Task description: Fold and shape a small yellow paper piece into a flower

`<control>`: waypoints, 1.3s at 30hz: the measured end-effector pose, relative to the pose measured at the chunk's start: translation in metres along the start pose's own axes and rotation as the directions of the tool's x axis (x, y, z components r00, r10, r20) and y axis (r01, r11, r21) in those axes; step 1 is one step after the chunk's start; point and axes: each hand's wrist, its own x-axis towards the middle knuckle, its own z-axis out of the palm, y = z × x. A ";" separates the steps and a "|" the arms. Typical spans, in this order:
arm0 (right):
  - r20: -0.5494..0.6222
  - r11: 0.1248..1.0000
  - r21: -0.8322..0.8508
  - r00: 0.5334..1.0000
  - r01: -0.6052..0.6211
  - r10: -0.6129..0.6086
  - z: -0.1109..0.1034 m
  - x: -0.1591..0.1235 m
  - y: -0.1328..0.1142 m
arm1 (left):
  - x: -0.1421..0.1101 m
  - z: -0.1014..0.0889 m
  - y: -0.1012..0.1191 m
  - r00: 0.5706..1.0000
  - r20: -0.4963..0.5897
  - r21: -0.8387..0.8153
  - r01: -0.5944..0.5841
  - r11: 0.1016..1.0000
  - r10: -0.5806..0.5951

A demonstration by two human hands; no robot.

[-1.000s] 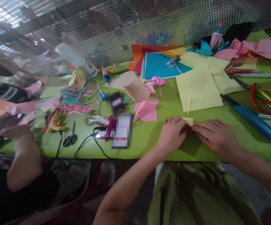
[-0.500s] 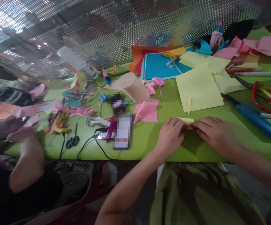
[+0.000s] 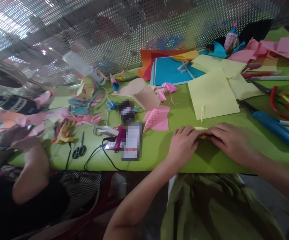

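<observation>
1. Left hand (image 3: pixel 184 141): fingers bent and drawn together, palm down; the left end of a small yellow paper (image 3: pixel 200 128) is pinched at the fingertips.
2. Right hand (image 3: pixel 228 138): fingers likewise curled, turned inward; the paper's right end is gripped at the tips. Thumb contact is partly hidden.
3. The small paper is held between the two hands, just above or on the green table (image 3: pixel 154 153), by its near side; which of the two cannot be told.
4. Material: thin, matt, pale. Only a narrow strip is seen above the fingers, its remainder covered by them.
5. Long axis: left to right, roughly along the near table edge; one end pointed at each hand.
6. Beyond the hands, a large yellow sheet (image 3: pixel 213 95) is laid flat, slightly askew, with a slim yellow sliver (image 3: pixel 202 113) on its near edge.
7. To the left, a cross-hatched pink cone (image 3: pixel 151 120) is seen on smooth pink paper (image 3: pixel 163 116), tip pointed near-left.
8. To the right, a blue-handled cutter (image 3: pixel 274 128) is seen lying slantwise, blade end far-left.
</observation>
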 end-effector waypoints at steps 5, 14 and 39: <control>0.011 0.999 0.033 1.000 -0.015 0.014 0.000 -0.001 0.002 | 0.003 0.003 0.002 1.000 -0.011 0.011 -0.007 1.000 0.007; 0.008 0.987 0.097 0.992 -0.126 0.126 0.000 -0.004 0.004 | 0.004 0.006 0.003 0.997 -0.056 0.086 -0.051 0.995 0.056; -0.023 1.000 -0.008 0.999 -0.023 0.022 -0.001 -0.009 -0.001 | 0.002 0.007 0.006 0.997 -0.043 0.165 -0.049 0.985 0.057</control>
